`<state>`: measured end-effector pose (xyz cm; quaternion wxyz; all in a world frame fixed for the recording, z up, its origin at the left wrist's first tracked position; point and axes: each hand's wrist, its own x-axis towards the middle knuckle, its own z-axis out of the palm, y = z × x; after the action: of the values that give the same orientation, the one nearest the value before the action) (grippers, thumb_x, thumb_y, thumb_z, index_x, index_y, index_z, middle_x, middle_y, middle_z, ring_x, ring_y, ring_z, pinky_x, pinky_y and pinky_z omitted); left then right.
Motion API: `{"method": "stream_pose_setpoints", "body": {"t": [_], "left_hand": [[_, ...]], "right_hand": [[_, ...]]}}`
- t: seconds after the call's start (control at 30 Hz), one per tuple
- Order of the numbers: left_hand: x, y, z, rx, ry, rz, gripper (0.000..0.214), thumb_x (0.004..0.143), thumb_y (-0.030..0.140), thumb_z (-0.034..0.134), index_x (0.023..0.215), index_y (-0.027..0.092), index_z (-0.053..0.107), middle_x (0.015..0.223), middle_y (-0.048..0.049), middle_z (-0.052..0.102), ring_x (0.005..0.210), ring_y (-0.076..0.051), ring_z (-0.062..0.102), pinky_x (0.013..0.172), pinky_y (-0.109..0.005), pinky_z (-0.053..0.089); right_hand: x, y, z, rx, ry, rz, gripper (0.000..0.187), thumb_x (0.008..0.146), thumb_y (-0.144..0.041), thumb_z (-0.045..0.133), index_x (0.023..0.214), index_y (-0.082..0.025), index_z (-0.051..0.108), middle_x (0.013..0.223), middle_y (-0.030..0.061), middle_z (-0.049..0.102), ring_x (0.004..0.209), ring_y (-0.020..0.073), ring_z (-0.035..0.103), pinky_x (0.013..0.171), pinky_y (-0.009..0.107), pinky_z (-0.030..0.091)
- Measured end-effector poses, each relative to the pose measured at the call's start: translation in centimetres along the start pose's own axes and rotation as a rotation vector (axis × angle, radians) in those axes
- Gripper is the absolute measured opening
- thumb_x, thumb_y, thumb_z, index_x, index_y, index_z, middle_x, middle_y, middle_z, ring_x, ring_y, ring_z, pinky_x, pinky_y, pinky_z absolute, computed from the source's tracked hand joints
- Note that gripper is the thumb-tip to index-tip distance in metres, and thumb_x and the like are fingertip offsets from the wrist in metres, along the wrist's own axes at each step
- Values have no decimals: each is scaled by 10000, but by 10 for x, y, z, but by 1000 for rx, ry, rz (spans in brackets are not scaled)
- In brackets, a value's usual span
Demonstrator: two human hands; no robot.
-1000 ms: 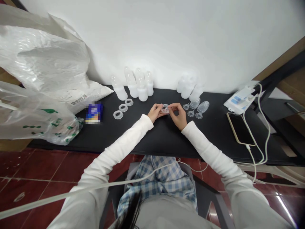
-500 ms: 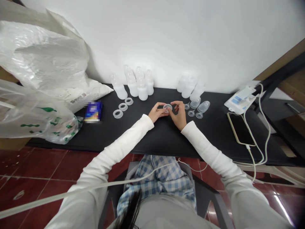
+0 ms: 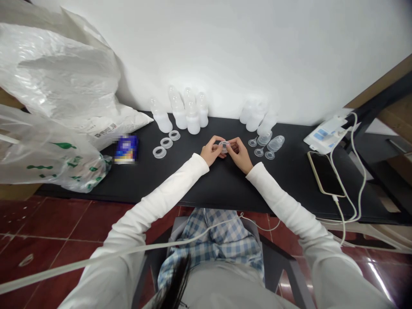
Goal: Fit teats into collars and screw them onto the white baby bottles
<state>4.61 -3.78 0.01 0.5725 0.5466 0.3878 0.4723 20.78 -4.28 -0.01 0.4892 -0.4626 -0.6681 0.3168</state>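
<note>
Over the middle of the black table, my left hand (image 3: 211,151) and my right hand (image 3: 238,154) both grip a bottle collar ring (image 3: 224,147), thumbs on top. The ring is whitish and translucent, partly covered by the fingers; whether a nipple sits inside it I cannot make out. Close to my right hand lie several clear silicone nipples (image 3: 259,152) and clear dome caps (image 3: 276,143). Left of my left hand, three loose collar rings (image 3: 166,143) form a slanting row.
Several capped baby bottles (image 3: 193,122) stand at the back left, and white bottles (image 3: 255,120) at the back right. Plastic bags (image 3: 58,77) and a blue pack (image 3: 126,149) occupy the left. A phone (image 3: 325,174), white cables and a power strip (image 3: 325,135) lie right.
My right hand's fingers have come down from above the ring and now close around its side. The ring is tilted differently between both hands.
</note>
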Motion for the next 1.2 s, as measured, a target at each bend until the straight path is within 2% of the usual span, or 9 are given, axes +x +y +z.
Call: {"method": "stream_pose_setpoints", "body": {"t": [0.13, 0.3, 0.43, 0.57, 0.67, 0.77, 0.93, 1.2], "left_hand": [[0, 1, -1, 47, 3, 13, 362, 830, 476, 727, 1054, 210, 629, 731, 2, 729, 654, -136, 721, 656, -248, 600], [1, 2, 0, 64, 22, -10, 301, 821, 419, 751, 993, 190, 660, 715, -15, 734, 664, -148, 717, 650, -265, 605], [0, 2, 1, 71, 16, -16, 276, 819, 386, 756, 976, 181, 657, 701, -13, 733, 640, -147, 710, 621, -263, 602], [0, 3, 2, 74, 3, -18, 303, 825, 421, 742, 988, 184, 646, 677, -4, 717, 614, -146, 701, 601, -262, 593], [1, 2, 3, 45, 11, -23, 318, 837, 421, 726, 1023, 184, 621, 675, 5, 694, 626, -145, 698, 626, -271, 590], [3, -2, 4, -48, 68, -35, 384, 799, 350, 774, 1062, 196, 541, 721, 24, 688, 674, -137, 705, 714, -290, 593], [7, -7, 4, -145, 101, -40, 470, 713, 259, 847, 982, 210, 464, 797, 31, 692, 733, -117, 707, 851, -316, 579], [7, -6, 4, -182, 102, -94, 494, 695, 245, 864, 917, 209, 424, 753, 25, 704, 715, -134, 723, 841, -344, 596]], "right_hand": [[2, 0, -1, 92, -18, 35, 485, 799, -693, 660, 857, -229, 528, 708, -33, 602, 622, 114, 516, 564, 262, 347], [3, 2, -1, 111, -30, 47, 501, 772, -689, 689, 798, -229, 493, 668, -42, 576, 592, 107, 494, 543, 256, 321], [1, 3, 1, 119, -13, 37, 476, 779, -647, 707, 778, -229, 479, 653, -54, 531, 581, 100, 462, 550, 255, 334], [-1, 3, 4, 113, 22, 42, 440, 815, -627, 679, 809, -236, 477, 644, -61, 509, 585, 105, 463, 557, 259, 366], [-1, 4, 5, 77, 37, 49, 418, 838, -625, 651, 857, -239, 492, 669, -54, 527, 611, 114, 497, 584, 268, 407], [0, 5, 3, 45, 22, 55, 409, 842, -621, 644, 917, -240, 516, 751, -29, 582, 651, 117, 529, 617, 274, 443], [3, 6, 1, 8, 6, 44, 411, 839, -614, 640, 967, -229, 570, 917, 20, 653, 660, 109, 532, 616, 272, 451], [5, 10, 1, 76, 38, 72, 443, 768, -639, 703, 854, -223, 575, 749, -15, 615, 627, 118, 530, 595, 277, 418]]}}
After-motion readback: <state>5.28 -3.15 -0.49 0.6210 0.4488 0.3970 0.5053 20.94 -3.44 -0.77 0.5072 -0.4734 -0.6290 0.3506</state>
